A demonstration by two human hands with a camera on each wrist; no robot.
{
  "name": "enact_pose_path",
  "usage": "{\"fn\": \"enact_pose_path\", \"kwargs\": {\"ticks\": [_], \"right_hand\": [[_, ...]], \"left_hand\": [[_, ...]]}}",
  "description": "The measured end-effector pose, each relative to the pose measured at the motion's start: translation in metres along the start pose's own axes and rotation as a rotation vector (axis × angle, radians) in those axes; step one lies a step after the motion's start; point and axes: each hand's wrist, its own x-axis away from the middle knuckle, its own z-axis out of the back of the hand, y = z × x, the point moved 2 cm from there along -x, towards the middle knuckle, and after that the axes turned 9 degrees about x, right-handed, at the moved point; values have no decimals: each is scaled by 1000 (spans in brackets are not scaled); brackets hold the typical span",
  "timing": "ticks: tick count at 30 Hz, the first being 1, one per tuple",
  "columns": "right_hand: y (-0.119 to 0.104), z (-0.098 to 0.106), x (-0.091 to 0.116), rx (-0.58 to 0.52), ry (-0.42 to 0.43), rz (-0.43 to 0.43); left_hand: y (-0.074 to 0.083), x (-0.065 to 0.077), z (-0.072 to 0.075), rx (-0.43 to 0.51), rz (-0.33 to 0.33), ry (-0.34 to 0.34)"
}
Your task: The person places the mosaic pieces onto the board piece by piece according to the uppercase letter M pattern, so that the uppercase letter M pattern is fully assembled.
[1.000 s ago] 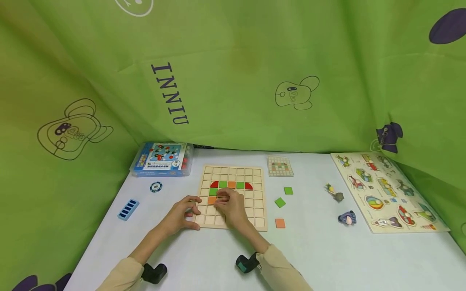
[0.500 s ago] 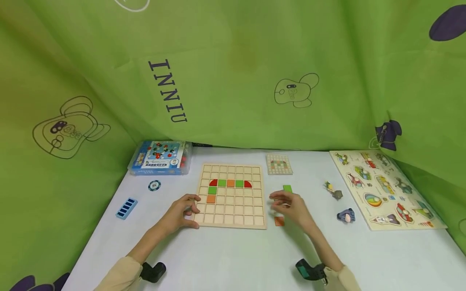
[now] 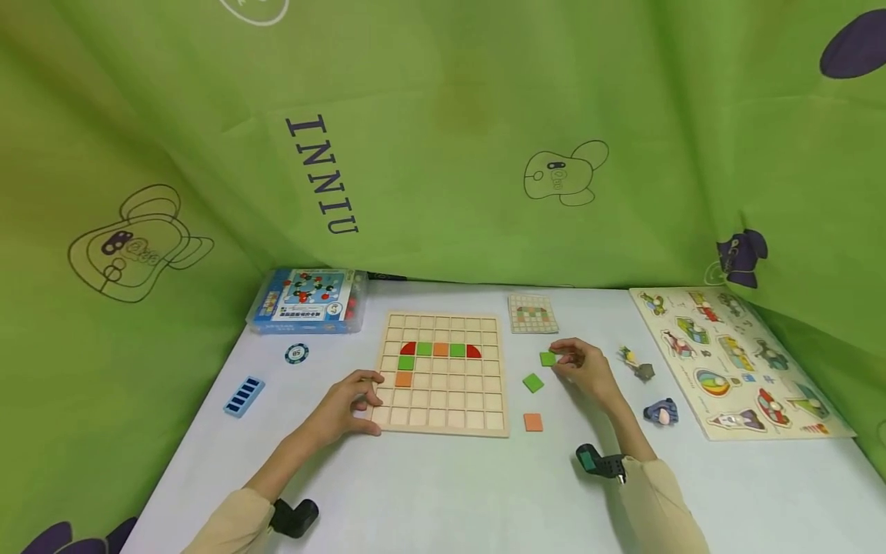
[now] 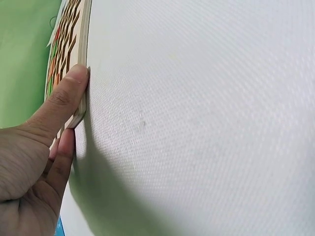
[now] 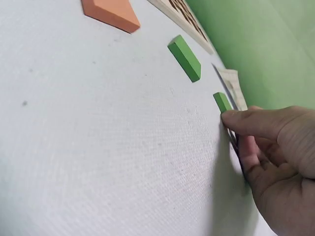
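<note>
My left hand [image 3: 344,404] grips the near left corner of a wooden grid board [image 3: 446,398]; in the left wrist view the thumb [image 4: 66,96] lies on the front edge and the fingers are at the side. Red, green and orange tiles sit in the board's cells, forming a row with two tiles below its left end. Right of the board, my right hand [image 3: 587,371] pinches a small green square tile [image 3: 547,358] by its right side, between thumb and fingers. Closer to the board lie another green tile [image 3: 532,382] and an orange tile [image 3: 532,422].
A pattern card [image 3: 532,314] lies behind the tiles. To the right are two small figurines [image 3: 661,413] [image 3: 637,365] and a picture puzzle board [image 3: 741,365]. At left are a boxed molecule set [image 3: 308,302], a round chip [image 3: 296,353] and a blue block [image 3: 244,396].
My right hand has left the board's orange tile, moved right past the board's edge, and now pinches the far green tile. My left hand stays at the board's corner.
</note>
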Motion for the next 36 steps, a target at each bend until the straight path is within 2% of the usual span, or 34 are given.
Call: {"fn": "enact_pose_path", "kwargs": {"ticks": [6, 12, 25, 30, 36], "right_hand": [[3, 2, 2, -19, 29, -1], [-4, -2, 9, -96, 87, -26], [-45, -31, 13, -220, 130, -108], [-62, -47, 10, -250, 120, -101], [-82, -68, 6, -264, 111, -78]], "left_hand": [[-1, -3, -1, -5, 18, -4], [-1, -2, -1, 17, 32, -11], [1, -1, -1, 7, 28, -8], [1, -1, 0, 7, 6, 0], [1, 0, 0, 16, 9, -2]]}}
